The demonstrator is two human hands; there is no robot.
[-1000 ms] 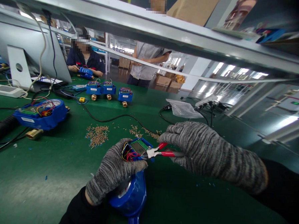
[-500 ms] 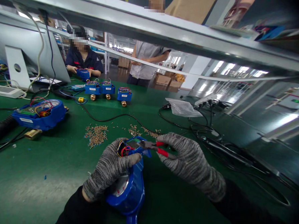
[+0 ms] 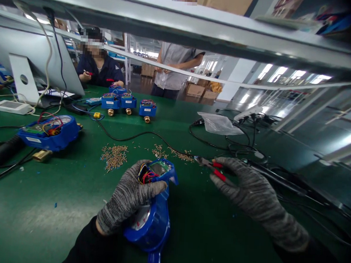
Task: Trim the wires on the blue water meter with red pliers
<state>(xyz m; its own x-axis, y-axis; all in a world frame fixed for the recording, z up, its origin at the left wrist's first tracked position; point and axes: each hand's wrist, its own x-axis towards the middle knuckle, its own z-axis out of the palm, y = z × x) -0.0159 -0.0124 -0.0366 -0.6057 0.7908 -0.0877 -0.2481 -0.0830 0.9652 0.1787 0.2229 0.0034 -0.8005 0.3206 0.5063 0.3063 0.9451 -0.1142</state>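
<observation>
Left hand [image 3: 127, 201], gloved, closed around blue water meter [image 3: 151, 220], thumb across its open top by the coloured wires [image 3: 145, 176]. Meter's long axis runs near-to-far, brass stub toward the body. Right hand [image 3: 249, 188], gloved, grips red-handled pliers [image 3: 210, 165], held out to the right of the meter and clear of it, tips pointing left toward the loose brass bits [image 3: 114, 156].

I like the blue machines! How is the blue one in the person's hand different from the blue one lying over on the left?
The held meter is gripped by the gloved left hand and tipped up; the left meter lies flat on the green table, untouched. The held meter looks bigger, being closer to the camera. The left meter's brass fitting lies beside it; the held meter's fitting points down toward the camera. Both are blue with coloured wires on top.
</observation>
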